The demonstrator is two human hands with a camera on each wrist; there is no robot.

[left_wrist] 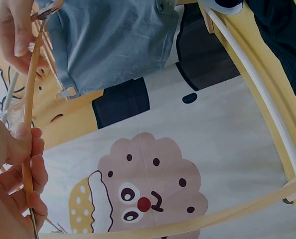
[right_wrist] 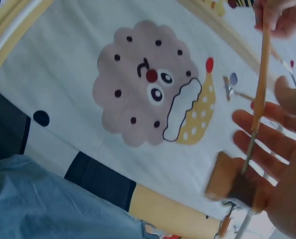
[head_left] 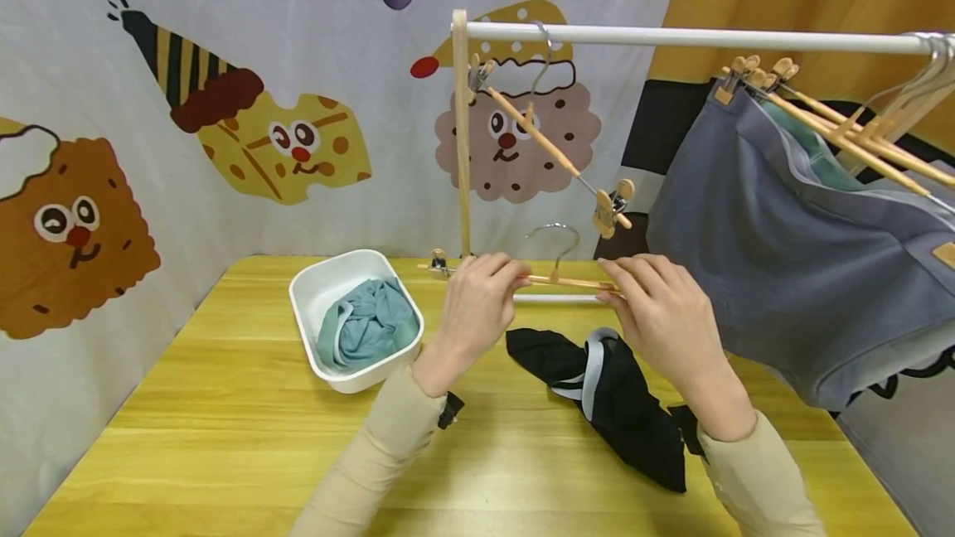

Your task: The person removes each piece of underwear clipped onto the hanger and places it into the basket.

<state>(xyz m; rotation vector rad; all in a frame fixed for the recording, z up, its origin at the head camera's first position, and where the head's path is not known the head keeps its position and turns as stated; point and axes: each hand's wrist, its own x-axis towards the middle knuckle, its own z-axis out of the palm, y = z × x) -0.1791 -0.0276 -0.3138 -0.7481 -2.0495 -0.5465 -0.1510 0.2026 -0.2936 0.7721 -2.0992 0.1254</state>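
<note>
Both hands hold a wooden clip hanger (head_left: 552, 280) level above the yellow table (head_left: 224, 404). My left hand (head_left: 511, 273) curls round the bar near its left end, also seen as the left hand (left_wrist: 26, 164) on the hanger bar (left_wrist: 29, 99). My right hand (head_left: 616, 278) pinches the right end at the clip (right_wrist: 226, 180); the right hand (right_wrist: 275, 164) has the hanger's bar (right_wrist: 260, 74) lying across its fingers. The hanger's metal hook (head_left: 555, 237) points up. A black garment with a pale waistband (head_left: 612, 392) lies crumpled on the table just under the hands.
A white bin (head_left: 313, 288) holding a teal garment (head_left: 366, 326) stands left of the hands. A wooden post (head_left: 462, 139) carries a white rail (head_left: 686, 38) with an empty clip hanger (head_left: 548, 147) and grey shorts (head_left: 783, 272) on hangers at the right. A cartoon-print cloth backs the table.
</note>
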